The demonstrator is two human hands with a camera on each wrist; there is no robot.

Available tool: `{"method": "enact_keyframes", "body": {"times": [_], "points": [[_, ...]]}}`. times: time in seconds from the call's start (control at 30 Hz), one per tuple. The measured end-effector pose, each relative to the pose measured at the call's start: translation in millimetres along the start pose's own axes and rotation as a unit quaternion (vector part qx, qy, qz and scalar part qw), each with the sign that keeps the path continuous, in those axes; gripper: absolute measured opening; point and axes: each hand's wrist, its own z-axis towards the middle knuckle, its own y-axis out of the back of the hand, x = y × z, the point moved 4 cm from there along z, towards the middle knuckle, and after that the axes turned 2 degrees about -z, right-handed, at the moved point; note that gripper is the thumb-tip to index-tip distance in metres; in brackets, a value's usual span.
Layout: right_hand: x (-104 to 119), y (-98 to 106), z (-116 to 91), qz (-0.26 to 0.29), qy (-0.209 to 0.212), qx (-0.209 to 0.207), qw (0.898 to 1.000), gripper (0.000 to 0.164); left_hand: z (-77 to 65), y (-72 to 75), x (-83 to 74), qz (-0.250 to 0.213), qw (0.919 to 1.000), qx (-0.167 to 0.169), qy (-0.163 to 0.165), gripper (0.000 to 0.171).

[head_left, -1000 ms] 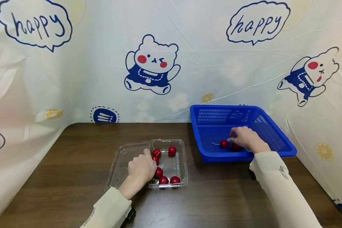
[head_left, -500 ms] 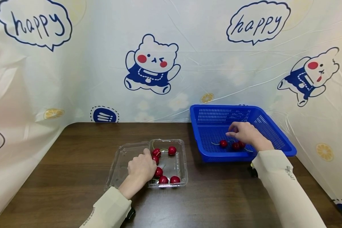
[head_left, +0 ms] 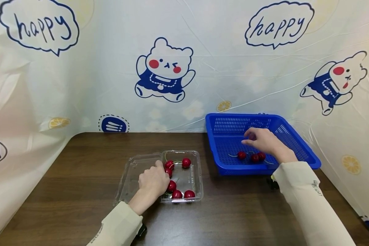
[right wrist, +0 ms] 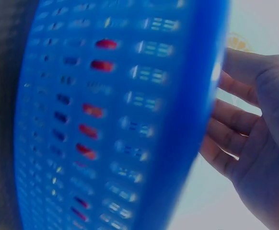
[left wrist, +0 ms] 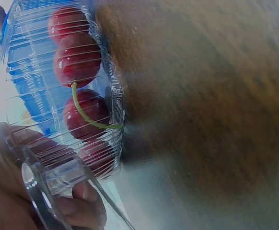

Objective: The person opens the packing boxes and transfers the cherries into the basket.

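A clear plastic clamshell box [head_left: 196, 177] lies with its lid [head_left: 132, 174] folded out to the left. My left hand [head_left: 153, 179] grips its hinge side; in the left wrist view my fingers [left wrist: 84, 206] curl at the plastic edge. Several red cherries [head_left: 186, 162] lie inside, one showing a green stem [left wrist: 84, 112]. Above the blue basket [head_left: 216, 160] my right hand [head_left: 262, 140] holds a dark red cherry [head_left: 251, 136] between thumb and fingers, mostly covered by them. Below it, several cherries [head_left: 255, 158] rest on the basket floor. The basket's wall hides my right fingertips in the right wrist view.
A brown wooden table [head_left: 80, 191] carries both containers, the basket standing right of the box with a gap between. Behind hangs a pale printed curtain [head_left: 117, 68] with cartoon bears. The basket's raised rim [right wrist: 211, 72] stands between the right wrist camera and the hand.
My right hand has risen from the basket's cherries and drifted slightly back, lifting one cherry and uncovering those below. My left hand stays on the clamshell box.
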Motion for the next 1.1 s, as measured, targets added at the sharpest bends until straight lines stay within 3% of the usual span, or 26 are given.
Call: {"method": "enact_keyframes", "body": {"times": [0.5,0.8,1.1], "points": [[53,15,5,0.002,0.074,-0.004,0.997,0.037,-0.7,0.4,-0.6,0.003,1.0000,-0.006,-0.003,0.028],[88,12,7,-0.009,0.109,0.010,0.994,0.039,-0.1,0.2,-0.3,0.003,1.0000,-0.003,0.001,0.029],[107,6,7,-0.036,0.141,0.006,0.989,0.039,0.5,-0.1,0.0,0.003,1.0000,-0.003,0.000,0.028]]}}
